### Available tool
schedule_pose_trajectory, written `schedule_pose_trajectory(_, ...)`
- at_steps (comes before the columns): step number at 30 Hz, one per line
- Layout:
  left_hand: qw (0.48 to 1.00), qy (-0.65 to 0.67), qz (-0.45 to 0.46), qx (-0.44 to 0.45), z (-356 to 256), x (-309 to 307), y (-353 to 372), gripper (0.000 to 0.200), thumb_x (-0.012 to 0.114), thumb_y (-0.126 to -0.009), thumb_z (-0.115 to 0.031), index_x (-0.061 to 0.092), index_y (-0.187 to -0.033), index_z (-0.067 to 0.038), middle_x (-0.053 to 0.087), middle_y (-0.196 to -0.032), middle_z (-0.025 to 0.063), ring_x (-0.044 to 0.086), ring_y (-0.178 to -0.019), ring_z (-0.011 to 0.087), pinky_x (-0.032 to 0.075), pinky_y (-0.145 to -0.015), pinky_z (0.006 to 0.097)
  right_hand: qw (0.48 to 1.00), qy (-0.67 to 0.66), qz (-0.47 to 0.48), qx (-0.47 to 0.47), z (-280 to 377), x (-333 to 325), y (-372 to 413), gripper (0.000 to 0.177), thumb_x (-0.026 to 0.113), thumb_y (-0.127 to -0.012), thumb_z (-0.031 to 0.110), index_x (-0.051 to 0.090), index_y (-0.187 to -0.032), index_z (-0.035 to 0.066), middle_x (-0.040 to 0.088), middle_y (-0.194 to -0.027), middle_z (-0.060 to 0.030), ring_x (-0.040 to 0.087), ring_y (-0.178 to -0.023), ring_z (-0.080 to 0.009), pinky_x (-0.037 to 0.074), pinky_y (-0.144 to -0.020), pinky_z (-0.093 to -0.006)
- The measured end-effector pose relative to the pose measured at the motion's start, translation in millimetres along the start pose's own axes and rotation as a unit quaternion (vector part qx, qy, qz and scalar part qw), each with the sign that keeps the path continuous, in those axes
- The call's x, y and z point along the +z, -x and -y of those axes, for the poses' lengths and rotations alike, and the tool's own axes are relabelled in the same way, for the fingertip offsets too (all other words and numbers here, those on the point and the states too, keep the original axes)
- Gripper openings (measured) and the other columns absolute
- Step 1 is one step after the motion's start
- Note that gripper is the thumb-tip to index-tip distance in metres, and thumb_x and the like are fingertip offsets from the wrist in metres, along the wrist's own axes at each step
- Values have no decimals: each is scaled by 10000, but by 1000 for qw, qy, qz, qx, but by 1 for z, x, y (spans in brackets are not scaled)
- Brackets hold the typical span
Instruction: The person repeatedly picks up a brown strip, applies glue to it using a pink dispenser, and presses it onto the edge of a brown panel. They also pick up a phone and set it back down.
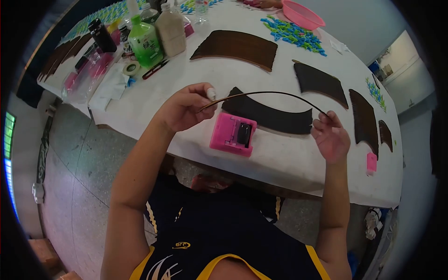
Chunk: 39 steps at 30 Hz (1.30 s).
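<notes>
A thin, dark, flexible strip (275, 92) arches upward between my two hands above the table. My left hand (186, 108) is closed on its left end, with a white wrap on one fingertip. At the other end, the fingers of my right hand (332, 137) pinch the strip. Under the arch lies a dark curved panel (275, 115) on the white table cover. A pink block-shaped holder with a black part (217, 135) sits at the panel's near edge, between my hands.
More dark curved panels (235, 48) lie across the table. Bottles, including a green one (143, 44), stand at the back left near a tape roll (131, 69). Blue and green clips (294, 35) are piled by a pink basket (303, 16). Another person's hand (265, 3) shows behind.
</notes>
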<state>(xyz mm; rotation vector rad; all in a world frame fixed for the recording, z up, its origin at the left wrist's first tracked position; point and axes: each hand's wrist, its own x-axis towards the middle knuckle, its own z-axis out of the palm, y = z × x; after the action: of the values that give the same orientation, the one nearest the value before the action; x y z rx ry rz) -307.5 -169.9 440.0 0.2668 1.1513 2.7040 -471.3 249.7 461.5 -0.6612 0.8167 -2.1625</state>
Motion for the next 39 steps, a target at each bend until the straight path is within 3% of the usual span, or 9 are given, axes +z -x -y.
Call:
schedule_pose_trajectory(4, 999, 27, 5, 37, -3, -12, 8, 146, 657, -884, -32, 661, -1026, -63, 617, -802, 25, 496, -762, 153, 388, -684, 292, 998, -15, -28, -57, -26, 2, -15, 321, 616, -939, -49, 659, -1239, 57, 680, -1143, -92, 569, -971, -179, 484, -829, -331)
schedule_pose_trajectory(6, 999, 35, 14, 36, -6, -18, 12, 143, 650, -886, -20, 665, -1024, -55, 634, -822, 36, 503, -766, 154, 402, -687, 294, 994, 11, -59, -86, -34, 9, -24, 270, 614, -975, -62, 678, -1205, 63, 723, -1066, -88, 608, -898, -164, 489, -789, -324)
schedule_pose_trajectory(17, 987, 132, -32, 85, -2, -38, 1, 118, 590, -927, -69, 669, -1013, -53, 681, -876, 53, 512, -809, 178, 424, -705, 317, 974, 130, -125, -140, -56, 12, -58, 127, 651, -1013, 1, 665, -1131, 44, 749, -1047, -110, 694, -904, -175, 571, -825, -331)
schedule_pose_trajectory(21, 946, 245, -96, 187, 15, -62, -29, 165, 523, -998, -82, 648, -1028, 21, 689, -956, 118, 548, -820, 200, 467, -727, 325, 963, 169, -164, -132, -58, 9, -79, 98, 659, -1013, 16, 651, -1109, 36, 749, -1032, -103, 704, -906, -170, 573, -832, -322)
schedule_pose_trajectory(23, 894, 263, -293, 215, 18, -60, -50, 211, 463, -1041, -52, 623, -1112, 66, 672, -1011, 108, 610, -862, 204, 548, -805, 325, 959, 189, -173, -122, -59, 6, -92, 98, 664, -1012, 22, 649, -1108, 33, 749, -1032, -99, 704, -899, -167, 574, -832, -317)
schedule_pose_trajectory(24, 891, 262, -297, 221, 19, -61, -59, 211, 463, -1041, -52, 623, -1112, 66, 672, -1011, 108, 610, -862, 204, 548, -805, 325, 952, 211, -188, -117, -60, 4, -99, 99, 668, -1010, 28, 646, -1106, 30, 748, -1032, -95, 704, -892, -164, 574, -832, -311)
schedule_pose_trajectory(26, 886, 201, -390, 150, 18, -66, -78, 250, 416, -1049, 2, 618, -1173, 81, 690, -1083, 143, 673, -915, 229, 600, -848, 340, 944, 248, -193, -104, -61, -4, -112, 100, 677, -1006, 37, 647, -1101, 26, 743, -1025, -87, 701, -891, -156, 572, -829, -306)
schedule_pose_trajectory(31, 906, 146, -384, 97, 16, -84, -112, 213, 414, -1054, 8, 571, -1180, 77, 680, -1108, 174, 703, -962, 256, 637, -890, 382, 919, 338, -196, -58, -65, -15, -145, 114, 710, -993, 71, 656, -1080, 22, 721, -988, -54, 687, -877, -130, 565, -822, -293)
schedule_pose_trajectory(39, 924, 77, -373, 20, 4, -90, -135, 209, 445, -1056, 0, 524, -1241, 56, 680, -1144, 193, 709, -1002, 299, 649, -909, 413, 858, 482, -179, 9, -77, -47, -187, 129, 755, -961, 142, 680, -1034, 65, 642, -910, 30, 564, -836, -75, 479, -766, -275)
